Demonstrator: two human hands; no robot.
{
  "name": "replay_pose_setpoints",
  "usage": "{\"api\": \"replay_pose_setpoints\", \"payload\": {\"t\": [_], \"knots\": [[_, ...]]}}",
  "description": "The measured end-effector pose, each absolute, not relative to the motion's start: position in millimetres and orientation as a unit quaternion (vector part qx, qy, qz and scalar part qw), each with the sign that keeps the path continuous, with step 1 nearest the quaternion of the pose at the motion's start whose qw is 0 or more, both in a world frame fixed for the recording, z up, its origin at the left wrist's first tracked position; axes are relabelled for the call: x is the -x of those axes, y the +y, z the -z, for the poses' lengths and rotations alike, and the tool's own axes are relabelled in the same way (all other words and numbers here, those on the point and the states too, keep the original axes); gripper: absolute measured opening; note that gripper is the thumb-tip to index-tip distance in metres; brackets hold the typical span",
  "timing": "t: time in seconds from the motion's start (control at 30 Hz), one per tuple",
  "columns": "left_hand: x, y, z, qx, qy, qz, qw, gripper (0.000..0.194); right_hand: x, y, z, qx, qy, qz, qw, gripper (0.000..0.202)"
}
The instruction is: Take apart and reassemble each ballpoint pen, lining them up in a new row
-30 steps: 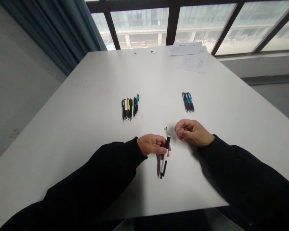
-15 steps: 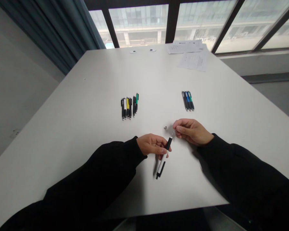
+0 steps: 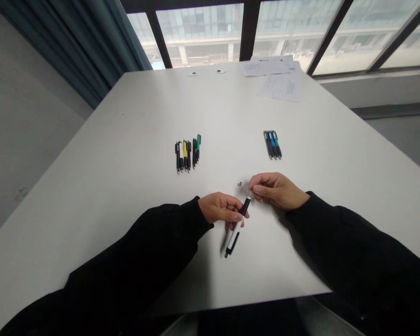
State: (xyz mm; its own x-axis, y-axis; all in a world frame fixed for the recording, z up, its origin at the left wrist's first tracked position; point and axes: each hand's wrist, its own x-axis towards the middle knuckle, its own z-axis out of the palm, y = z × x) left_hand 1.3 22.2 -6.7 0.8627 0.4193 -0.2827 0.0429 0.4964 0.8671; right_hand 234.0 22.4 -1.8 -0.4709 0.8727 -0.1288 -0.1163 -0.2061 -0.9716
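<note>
A white ballpoint pen [image 3: 235, 232] with a black grip and black clip is pinched between the thumb and fingers of my left hand [image 3: 221, 209]. It slants, with its button end toward me and its front end pointing away to the right. A thin pale tip sticks out of the grip. My right hand [image 3: 277, 190] is closed in a pinch right at that tip; whatever its fingertips hold is too small to make out. Just left of those fingertips, a small silvery pen tip cone [image 3: 240, 184] lies on the white table [image 3: 133, 233].
Farther left lies a row of several pens [image 3: 185, 156], black, white, yellow and green. On the right are three pens [image 3: 273, 145] side by side. Paper sheets [image 3: 280, 86] lie at the far edge, near two oval table fittings [image 3: 220, 71]. A curtain [image 3: 101, 51] hangs at left.
My right hand has shifted slightly left, bringing its pinched fingertips against the pen's front end. The left hand holds the pen nearly as before.
</note>
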Motion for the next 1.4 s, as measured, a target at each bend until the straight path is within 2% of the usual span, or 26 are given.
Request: {"api": "replay_pose_setpoints", "payload": {"t": [0.7, 0.87, 0.93, 1.0, 1.1, 1.17, 1.27, 1.4], "knots": [[-3, 22, 4, -0.484, 0.248, -0.116, 0.831, 0.039, -231, 22, -6, 0.367, -0.587, -0.646, 0.319, 0.021], [-3, 24, 4, -0.48, 0.231, -0.115, 0.838, 0.037, -233, 19, -3, 0.378, -0.57, -0.642, 0.346, 0.037], [-4, 24, 6, -0.472, 0.217, -0.12, 0.846, 0.036, -233, 19, -3, 0.413, -0.588, -0.586, 0.375, 0.034], [-4, 24, 8, -0.463, 0.209, -0.131, 0.851, 0.034, -229, 22, -4, 0.449, -0.651, -0.477, 0.384, 0.03], [-5, 23, 9, -0.455, 0.211, -0.145, 0.853, 0.035, -219, 29, -4, 0.447, -0.761, -0.327, 0.338, 0.027], [-6, 23, 10, -0.452, 0.218, -0.155, 0.851, 0.037, -213, 34, -4, 0.434, -0.797, -0.282, 0.31, 0.018], [-5, 22, 12, -0.447, 0.226, -0.16, 0.85, 0.038, -214, 40, -3, 0.438, -0.769, -0.333, 0.326, 0.016], [-3, 22, 14, -0.455, 0.228, -0.155, 0.847, 0.038, -227, 39, 0, 0.427, -0.605, -0.559, 0.372, 0.027]]}}
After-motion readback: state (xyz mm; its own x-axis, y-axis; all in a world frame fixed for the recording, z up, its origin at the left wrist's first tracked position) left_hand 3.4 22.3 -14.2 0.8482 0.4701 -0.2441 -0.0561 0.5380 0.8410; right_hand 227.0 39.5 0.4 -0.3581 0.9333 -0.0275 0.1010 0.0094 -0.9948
